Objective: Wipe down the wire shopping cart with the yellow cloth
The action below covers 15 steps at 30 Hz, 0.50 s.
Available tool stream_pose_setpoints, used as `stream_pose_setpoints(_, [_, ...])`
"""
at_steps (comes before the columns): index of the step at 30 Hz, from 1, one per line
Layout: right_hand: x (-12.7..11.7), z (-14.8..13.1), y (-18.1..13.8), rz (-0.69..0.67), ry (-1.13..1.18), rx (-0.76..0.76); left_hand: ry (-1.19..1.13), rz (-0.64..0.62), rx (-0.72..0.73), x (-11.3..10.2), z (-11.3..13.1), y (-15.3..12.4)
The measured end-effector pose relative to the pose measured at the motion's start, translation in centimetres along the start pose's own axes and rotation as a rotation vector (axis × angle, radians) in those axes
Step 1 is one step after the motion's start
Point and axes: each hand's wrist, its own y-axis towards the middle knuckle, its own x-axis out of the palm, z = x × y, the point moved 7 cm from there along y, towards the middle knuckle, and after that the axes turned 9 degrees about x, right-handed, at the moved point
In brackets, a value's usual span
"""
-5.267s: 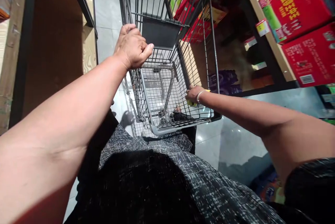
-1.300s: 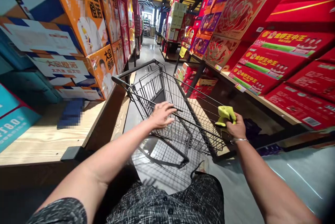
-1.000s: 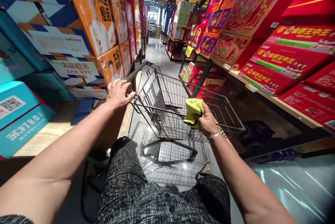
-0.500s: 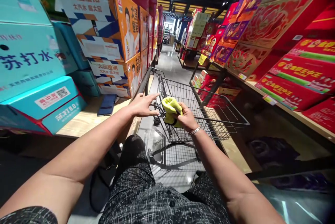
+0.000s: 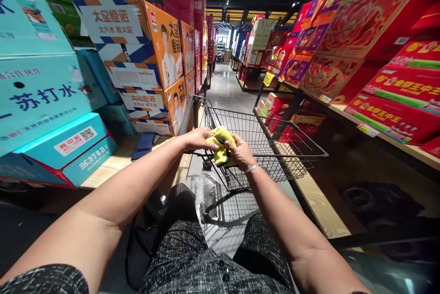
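Note:
A yellow cloth (image 5: pixel 220 144) is bunched between both of my hands, just above the near end of a black wire shopping cart (image 5: pixel 271 147). My left hand (image 5: pixel 197 140) grips the cloth from the left with its fingers curled. My right hand (image 5: pixel 241 154), with a bangle at the wrist, is closed on the cloth from the right. The cart's basket holds nothing that I can see.
On the left, a wooden shelf (image 5: pixel 117 161) carries teal cartons (image 5: pixel 48 101), orange cartons (image 5: pixel 151 55) and a dark blue flat object (image 5: pixel 144 140). Red boxes (image 5: pixel 395 101) fill the right-hand shelves. A glossy aisle floor (image 5: pixel 227 87) runs ahead of the cart.
My left hand left the cart's rim and closed on the cloth beside my right hand. My view rose from the cart to the aisle, and my right hand brought the cloth to the middle.

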Motion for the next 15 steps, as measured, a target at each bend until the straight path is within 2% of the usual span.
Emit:
stream_pose_setpoints(2, [-0.3,-0.5,0.2,0.060,-0.060,-0.081,-0.020,0.006,-0.119,0.5,-0.5,-0.1])
stream_pose_setpoints(4, [0.0,-1.7,-0.2,0.099,-0.196,-0.250,0.028,0.052,-0.226,0.7,-1.0,-0.2])
stream_pose_setpoints(8, [2.6,-3.3,-2.4,0.136,-0.633,-0.595,0.125,0.202,-0.298,0.3,-1.2,0.0])
stream_pose_setpoints(12, [5.0,-2.3,-3.5,0.268,-1.024,-0.679,-0.028,0.377,-0.348,-0.1,-1.8,0.0])
stream_pose_setpoints(15, [5.5,-1.6,-3.3,0.331,-1.083,-0.683,-0.120,0.402,-0.344,0.0,-2.0,-0.2])
